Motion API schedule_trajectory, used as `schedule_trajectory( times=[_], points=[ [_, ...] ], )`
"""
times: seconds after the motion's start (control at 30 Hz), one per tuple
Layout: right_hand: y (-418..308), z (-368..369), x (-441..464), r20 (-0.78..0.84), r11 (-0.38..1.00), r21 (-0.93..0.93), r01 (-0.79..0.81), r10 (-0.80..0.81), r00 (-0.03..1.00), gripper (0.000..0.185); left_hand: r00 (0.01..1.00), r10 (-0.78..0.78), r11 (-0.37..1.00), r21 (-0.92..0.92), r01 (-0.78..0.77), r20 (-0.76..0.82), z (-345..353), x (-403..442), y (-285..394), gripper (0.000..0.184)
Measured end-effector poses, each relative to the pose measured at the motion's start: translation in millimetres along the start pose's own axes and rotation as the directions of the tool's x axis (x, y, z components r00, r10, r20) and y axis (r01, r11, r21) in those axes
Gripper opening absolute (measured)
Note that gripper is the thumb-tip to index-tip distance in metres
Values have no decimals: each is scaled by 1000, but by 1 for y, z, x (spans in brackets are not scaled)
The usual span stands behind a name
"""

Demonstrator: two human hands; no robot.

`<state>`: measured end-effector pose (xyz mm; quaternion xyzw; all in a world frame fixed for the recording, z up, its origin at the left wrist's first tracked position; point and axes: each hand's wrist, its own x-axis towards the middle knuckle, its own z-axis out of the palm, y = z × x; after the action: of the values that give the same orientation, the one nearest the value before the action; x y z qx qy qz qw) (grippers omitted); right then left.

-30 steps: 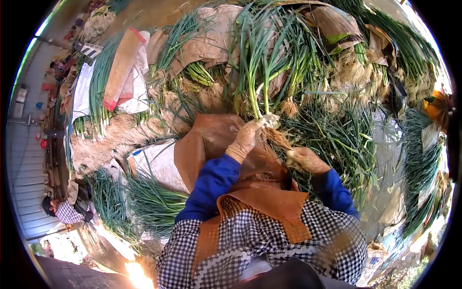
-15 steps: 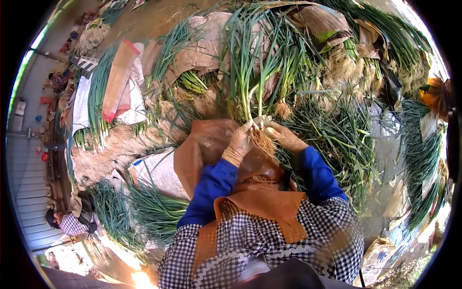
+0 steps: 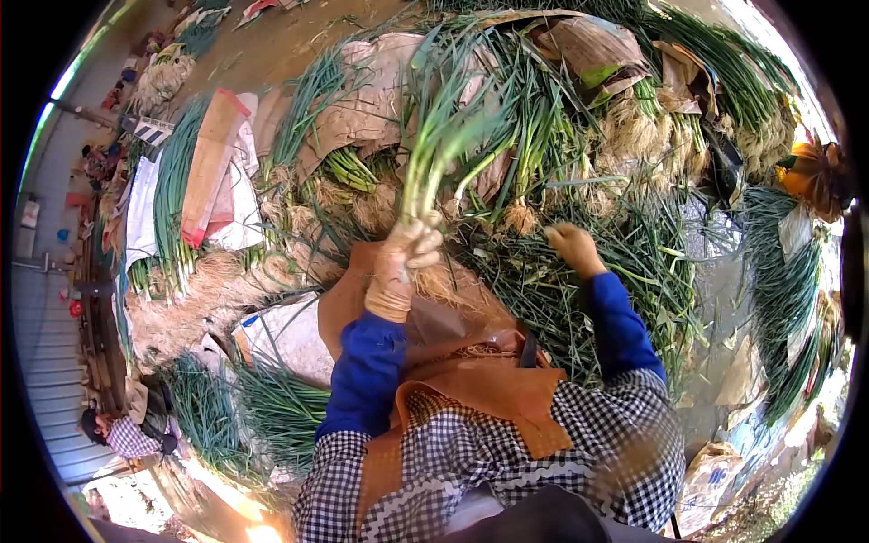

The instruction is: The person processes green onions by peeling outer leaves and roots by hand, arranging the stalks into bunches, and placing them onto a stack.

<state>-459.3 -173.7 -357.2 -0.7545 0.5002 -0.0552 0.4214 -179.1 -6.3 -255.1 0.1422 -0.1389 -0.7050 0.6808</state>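
Observation:
My left hand (image 3: 409,249) is wrapped round a few green onions (image 3: 425,176), gripping them low on their pale stems. Their leaves point away from me and are partly smeared by motion, and stringy roots hang below the fist over the brown apron (image 3: 362,290). Off to the right, my right hand (image 3: 575,249) is closed above a heap of loose green leaves (image 3: 625,281). Whatever its fingers hold, if anything, is hidden. Just beyond, between the hands, lie more green onions (image 3: 529,163) with their roots toward me.
Sacking (image 3: 376,86) covers bundles at the back. A red-edged sack (image 3: 213,167) lies over green onions on the left, near a white sack (image 3: 285,335). More bundles (image 3: 783,281) line the right side. A person in a checked top (image 3: 131,434) is at the far left.
My hands were together at the root end of the green onions. Now they are apart: the left has moved left with the green onions, the right has moved right.

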Motion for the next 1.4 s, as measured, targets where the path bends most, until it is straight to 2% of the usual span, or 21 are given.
schedule_trajectory(
  times=[0.07,0.2,0.33,0.4,0.47,0.53,0.6,0.7,0.73,0.8,0.9,0.97,1.0,1.03,1.07,1.13,1.2,1.23,1.27,1.33,1.4],
  points=[
    [-40,8,36,-251,997,-57,49,-61,966,43,961,275,958,75,-276,15,53,-7,21,50],
    [-64,28,95,-283,950,-247,-190,117,952,57,874,470,850,206,-485,120,56,-16,38,65],
    [-33,33,104,-165,975,216,-46,83,983,48,934,287,927,309,-214,-214,-5,-22,2,31],
    [-34,23,72,-113,816,573,72,-9,994,37,880,226,868,497,12,-417,-26,-17,-38,8],
    [-67,10,14,-36,742,664,94,-94,995,36,882,182,794,595,128,-434,-36,-4,-81,10],
    [-62,31,-6,-17,867,485,114,-122,992,36,893,126,845,518,131,-431,-47,8,-117,20],
    [-85,29,-33,-77,988,-16,152,-153,985,31,887,-17,759,571,312,-461,-51,6,-135,28],
    [-72,50,-41,-115,914,355,196,-165,979,30,883,73,859,479,180,-463,-69,4,-150,25],
    [-72,53,-49,-80,898,422,127,-102,992,28,850,48,907,379,183,-525,-66,4,-147,24],
    [-96,27,-86,-206,850,436,294,-224,953,26,866,63,927,350,133,-496,-47,4,-138,23],
    [-59,0,-107,-270,684,718,129,103,957,23,825,164,866,479,142,-541,-75,4,-143,30],
    [-22,-30,-112,-567,747,593,302,121,815,28,805,173,892,437,117,-567,-78,1,-143,30],
    [19,-49,-111,-590,795,562,229,191,785,30,790,180,911,403,91,-586,-79,3,-141,30],
    [55,-68,-110,-565,934,358,-15,229,792,38,796,183,903,419,96,-577,-73,4,-139,30],
    [66,-79,-108,-539,935,-143,-326,202,817,49,798,181,903,418,97,-575,-72,2,-139,30],
    [57,-77,-101,-144,609,-708,-358,372,917,59,851,96,936,337,99,-517,-69,1,-140,32],
    [9,-36,-63,-99,895,-413,-168,139,985,66,854,178,904,425,54,-488,-85,3,-150,34],
    [5,2,-39,-208,999,-50,-9,-1,978,67,846,182,885,458,81,-501,-83,1,-152,34],
    [-54,6,-38,-108,937,349,11,28,994,65,840,192,863,496,103,-508,-82,1,-153,34],
    [-53,44,26,-18,880,469,-68,86,996,59,818,293,782,616,93,-495,-83,-1,-158,29],
    [-82,48,29,-141,998,-25,-51,46,989,54,784,329,767,633,104,-527,-84,0,-155,27]
  ],
)
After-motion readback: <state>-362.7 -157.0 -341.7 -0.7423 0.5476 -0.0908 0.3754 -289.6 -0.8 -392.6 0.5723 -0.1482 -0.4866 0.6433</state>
